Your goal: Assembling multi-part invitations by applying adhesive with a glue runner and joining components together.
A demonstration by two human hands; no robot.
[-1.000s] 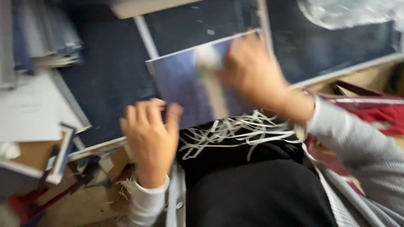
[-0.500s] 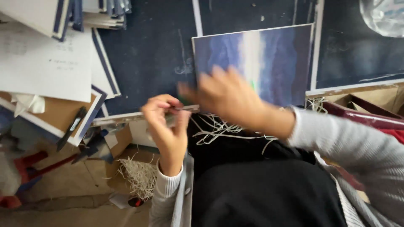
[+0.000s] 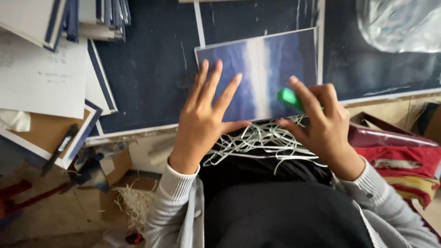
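Your left hand (image 3: 204, 121): one, spread wide and flat, palm down; four fingers and the thumb press on the lower left of the blue sheet, gripping nothing.
Your right hand (image 3: 324, 124): one, curled narrow around the green object, with thumb and fingers closed on it at the sheet's lower right edge.
Green object (image 3: 289, 98): one small bright green piece, mostly hidden by your fingers; what kind of tool it is cannot be told.
Blue sheet (image 3: 275, 59): one glossy blue sheet with a single pale stripe down its middle, lying on the dark work surface (image 3: 151, 69) just in front of you, between your two hands.
Paper strips (image 3: 262, 140): too many thin white strips to count, tangled in one pile on your lap, touching the sheet's near edge.
Stacked boards (image 3: 87, 16): one pile at the top left, count unclear.
White paper (image 3: 41, 78): one loose sheet at the left.
Marker (image 3: 59, 147): one, black, lying on a brown board left of you.
Clear plastic (image 3: 399, 23): one crumpled piece at the top right.
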